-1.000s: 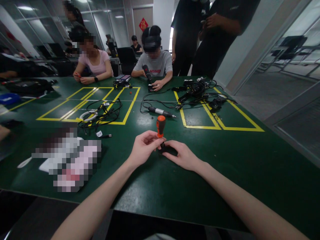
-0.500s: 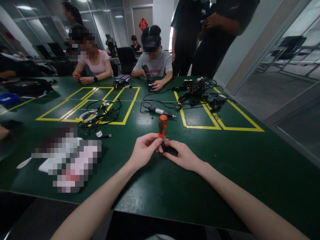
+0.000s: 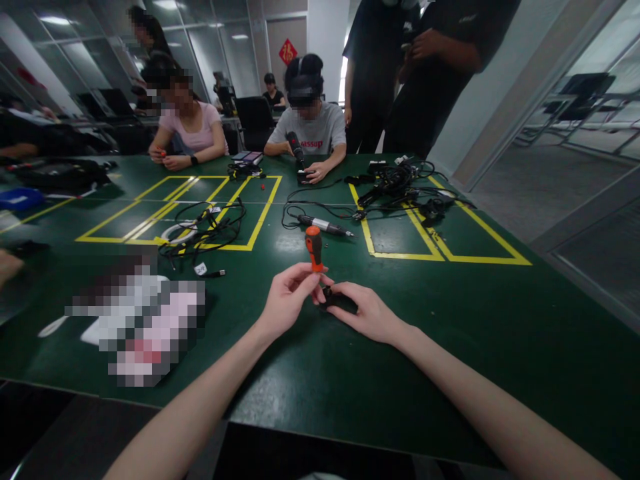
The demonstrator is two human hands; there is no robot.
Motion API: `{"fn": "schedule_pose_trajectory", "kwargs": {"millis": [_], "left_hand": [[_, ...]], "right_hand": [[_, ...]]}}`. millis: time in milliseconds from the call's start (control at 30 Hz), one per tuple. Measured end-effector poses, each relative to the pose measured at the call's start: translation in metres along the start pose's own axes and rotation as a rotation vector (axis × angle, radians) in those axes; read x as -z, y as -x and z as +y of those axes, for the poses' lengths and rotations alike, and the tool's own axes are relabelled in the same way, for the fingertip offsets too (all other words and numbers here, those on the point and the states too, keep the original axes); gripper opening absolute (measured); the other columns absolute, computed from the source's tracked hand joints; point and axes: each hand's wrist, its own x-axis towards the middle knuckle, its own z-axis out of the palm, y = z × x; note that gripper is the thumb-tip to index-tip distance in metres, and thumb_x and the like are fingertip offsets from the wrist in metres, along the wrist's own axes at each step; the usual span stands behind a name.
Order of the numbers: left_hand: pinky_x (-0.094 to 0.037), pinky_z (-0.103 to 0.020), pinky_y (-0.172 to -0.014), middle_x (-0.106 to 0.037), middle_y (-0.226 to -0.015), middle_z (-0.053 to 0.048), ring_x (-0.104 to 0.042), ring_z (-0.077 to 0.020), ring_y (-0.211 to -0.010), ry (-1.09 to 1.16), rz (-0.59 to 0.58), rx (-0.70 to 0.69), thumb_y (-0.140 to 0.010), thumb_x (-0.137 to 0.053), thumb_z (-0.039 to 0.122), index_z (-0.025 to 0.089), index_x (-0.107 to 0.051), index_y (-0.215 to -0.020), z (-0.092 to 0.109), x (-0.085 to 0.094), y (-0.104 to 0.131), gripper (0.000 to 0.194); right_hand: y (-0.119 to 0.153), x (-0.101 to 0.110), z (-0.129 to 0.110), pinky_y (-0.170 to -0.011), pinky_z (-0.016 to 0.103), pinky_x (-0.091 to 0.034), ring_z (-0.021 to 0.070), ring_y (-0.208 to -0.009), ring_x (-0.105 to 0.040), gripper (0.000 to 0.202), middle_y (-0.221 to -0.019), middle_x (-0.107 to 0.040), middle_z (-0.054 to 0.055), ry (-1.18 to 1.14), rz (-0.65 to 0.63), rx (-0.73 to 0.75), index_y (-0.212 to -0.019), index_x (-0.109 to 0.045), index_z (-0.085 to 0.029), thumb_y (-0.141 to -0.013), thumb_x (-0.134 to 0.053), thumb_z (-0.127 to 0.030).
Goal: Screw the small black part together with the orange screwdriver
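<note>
An orange and dark grey screwdriver (image 3: pixel 314 248) stands handle-up, tilted slightly left, between the fingers of my left hand (image 3: pixel 285 297). Those fingers pinch it low on the handle; its tip is hidden behind them. Just right of it, my right hand (image 3: pixel 370 310) grips a small black part (image 3: pixel 343 303) low over the table. A little dark upright piece shows at the left end of that part, by my left fingertips. What kind of part it is I cannot make out.
Beyond my hands lies a silver and black electric screwdriver (image 3: pixel 323 225) with its cord. Tangled black cables (image 3: pixel 390 183) sit at right, more cables (image 3: pixel 215 227) at left. A blurred pink pouch (image 3: pixel 165 327) lies front left. Across the green table (image 3: pixel 450 373), a person (image 3: pixel 307 127) works with a power tool.
The screwdriver has shifted a little left and now leans left, its handle away from the black part. My right hand keeps its hold, nearly still.
</note>
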Motion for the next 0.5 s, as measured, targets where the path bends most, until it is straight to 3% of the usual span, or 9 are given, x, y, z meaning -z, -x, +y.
{"fn": "schedule_pose_trajectory", "kwargs": {"millis": [233,400,500], "left_hand": [[-0.052,-0.024,-0.055,-0.081,-0.085,-0.008,-0.063,-0.0103,-0.057,-0.063,0.041,0.016,-0.082,-0.085,0.048,0.014,-0.074,-0.090,0.0005,-0.0007,0.0000,0.037],[-0.051,-0.021,-0.052,-0.082,-0.094,-0.010,-0.064,-0.0086,-0.053,0.007,0.043,0.020,-0.079,-0.088,0.045,0.016,-0.061,-0.086,-0.0022,-0.0002,-0.0005,0.041],[-0.052,-0.021,-0.052,-0.082,-0.088,-0.008,-0.064,-0.0089,-0.051,0.046,0.036,0.020,-0.078,-0.090,0.046,0.017,-0.055,-0.089,-0.0034,0.0003,-0.0011,0.046]], "right_hand": [[-0.0003,-0.0001,-0.0001,-0.091,0.041,-0.063,0.0252,-0.099,-0.078,0.019,-0.110,-0.080,0.010,0.016,0.003,0.004,-0.114,-0.070,-0.021,-0.095,-0.068,-0.021],[-0.0001,-0.0008,0.0008,-0.089,0.040,-0.063,0.0253,-0.097,-0.078,0.018,-0.108,-0.080,0.011,0.021,0.005,0.009,-0.113,-0.070,-0.019,-0.095,-0.068,-0.022],[-0.0005,-0.0006,0.0004,-0.089,0.040,-0.063,0.0253,-0.098,-0.078,0.018,-0.109,-0.080,0.011,0.020,0.005,0.007,-0.113,-0.070,-0.019,-0.095,-0.068,-0.022]]}}
